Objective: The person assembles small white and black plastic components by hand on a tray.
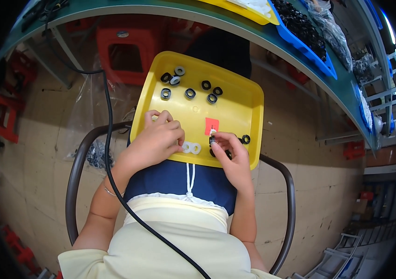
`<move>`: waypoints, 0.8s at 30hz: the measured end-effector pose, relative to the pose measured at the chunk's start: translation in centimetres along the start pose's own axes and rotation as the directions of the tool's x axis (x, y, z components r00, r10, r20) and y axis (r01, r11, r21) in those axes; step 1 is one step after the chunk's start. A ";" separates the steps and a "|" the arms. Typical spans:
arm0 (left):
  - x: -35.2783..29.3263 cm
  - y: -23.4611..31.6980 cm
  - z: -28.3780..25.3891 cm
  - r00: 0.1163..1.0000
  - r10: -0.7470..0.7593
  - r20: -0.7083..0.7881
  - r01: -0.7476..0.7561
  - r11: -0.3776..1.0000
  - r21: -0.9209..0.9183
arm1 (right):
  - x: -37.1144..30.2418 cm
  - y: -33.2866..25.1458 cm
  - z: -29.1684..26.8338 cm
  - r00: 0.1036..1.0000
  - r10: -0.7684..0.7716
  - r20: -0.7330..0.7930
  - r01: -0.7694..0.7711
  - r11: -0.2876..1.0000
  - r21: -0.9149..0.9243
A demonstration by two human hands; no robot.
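A yellow tray [256, 111] lies across my lap with black and white rings in it. My left hand [158, 136] is bent over its near left part, thumb and index finger closing at the edge of a white ring [186, 147]. Beside that ring lies another white ring [196, 148]; the hand hides what is beneath it. My right hand [233, 154] pinches a black ring [212, 140] with a small white piece at its top. Several black rings lie around the right fingers, one of them a loose black ring [246, 139] near the tray's right wall.
A red paper square [212, 125] lies in the tray; toward its far side are several ring pieces [189, 93]. A black cable [109, 125] hangs across my left forearm. Chair armrests [289, 195] flank me. Ahead, a green workbench [295, 56] holds a blue bin [307, 42] of black parts.
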State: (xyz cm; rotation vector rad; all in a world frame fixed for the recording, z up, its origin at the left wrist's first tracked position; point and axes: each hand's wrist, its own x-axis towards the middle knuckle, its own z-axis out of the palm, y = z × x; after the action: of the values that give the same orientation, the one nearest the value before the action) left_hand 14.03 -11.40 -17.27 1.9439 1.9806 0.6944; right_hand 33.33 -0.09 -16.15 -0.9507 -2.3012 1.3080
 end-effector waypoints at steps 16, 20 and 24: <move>0.9 2.5 -0.9 0.974 -0.168 0.149 0.223 0.645 -0.730 | -1.3 -0.6 -0.4 0.997 0.012 0.078 -0.075 0.444 0.893; 0.4 3.8 -0.7 0.973 -0.211 0.093 0.131 0.173 -0.976 | -1.6 -1.0 -0.3 0.998 0.004 -0.063 0.054 0.472 0.880; 0.1 4.1 0.2 0.986 -0.148 -0.077 -0.053 0.158 -0.986 | -2.3 -2.1 0.0 0.989 -0.083 -0.124 0.149 0.546 0.824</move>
State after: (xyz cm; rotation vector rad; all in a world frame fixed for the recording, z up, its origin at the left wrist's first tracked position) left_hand 17.67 -11.40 -15.30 0.9167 0.9568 1.6326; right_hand 34.20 -2.42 -14.22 -0.4596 -1.3125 1.9631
